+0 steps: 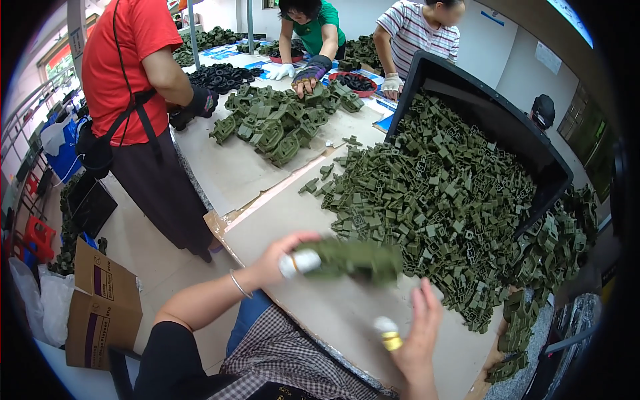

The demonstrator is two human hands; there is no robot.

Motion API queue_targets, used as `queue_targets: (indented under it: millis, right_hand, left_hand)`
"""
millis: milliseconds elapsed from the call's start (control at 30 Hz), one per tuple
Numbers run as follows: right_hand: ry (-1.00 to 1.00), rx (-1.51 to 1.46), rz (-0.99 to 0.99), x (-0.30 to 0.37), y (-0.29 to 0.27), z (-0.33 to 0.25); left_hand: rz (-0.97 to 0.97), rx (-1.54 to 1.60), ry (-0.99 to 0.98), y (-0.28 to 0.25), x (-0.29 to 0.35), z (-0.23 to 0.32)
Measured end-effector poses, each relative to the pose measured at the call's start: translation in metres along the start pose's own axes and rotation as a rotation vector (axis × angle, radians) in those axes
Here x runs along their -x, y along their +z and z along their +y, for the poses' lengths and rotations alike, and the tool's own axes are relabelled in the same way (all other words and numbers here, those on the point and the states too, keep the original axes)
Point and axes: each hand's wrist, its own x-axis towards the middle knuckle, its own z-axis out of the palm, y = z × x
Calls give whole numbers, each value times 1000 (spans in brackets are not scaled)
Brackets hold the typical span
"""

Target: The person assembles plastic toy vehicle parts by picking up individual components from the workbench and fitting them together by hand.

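My left hand [283,262] grips a dark green plastic toy vehicle body [357,260], blurred by motion, above the near part of the table. Its thumb is wrapped in white with a thin orange band, and a bracelet circles the wrist. To the right and nearer to me, my right hand [417,337] is open, fingers apart and nothing in it. White and yellow wrapping covers its thumb. Just beyond both hands spreads a large heap of small green plastic parts [427,200], spilling out of a tipped black bin [553,167].
Larger green vehicle bodies [273,123] are piled farther back on the table [267,227]. Black rings [223,77] lie beyond, some in a red basin [353,83]. A person in red [137,60] stands at left; two others work opposite. A cardboard box [103,307] sits lower left.
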Motion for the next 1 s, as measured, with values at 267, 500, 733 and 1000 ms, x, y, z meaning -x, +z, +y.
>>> queue_targets:
  millis: [267,500,733,1000]
  right_hand:
    - [357,59,8,67,-7,48]
    - [442,177,113,87,-30,72]
    - [809,650,502,141,-92,114]
    - [1255,569,928,244,-129,183]
  left_hand:
    - [662,-614,91,-100,-88,-61]
    - [745,-1062,79,-146,-128,-101]
    - [749,-1163,-202,-186,-192,-144]
    - [576,-1040,267,-102,-130,-90]
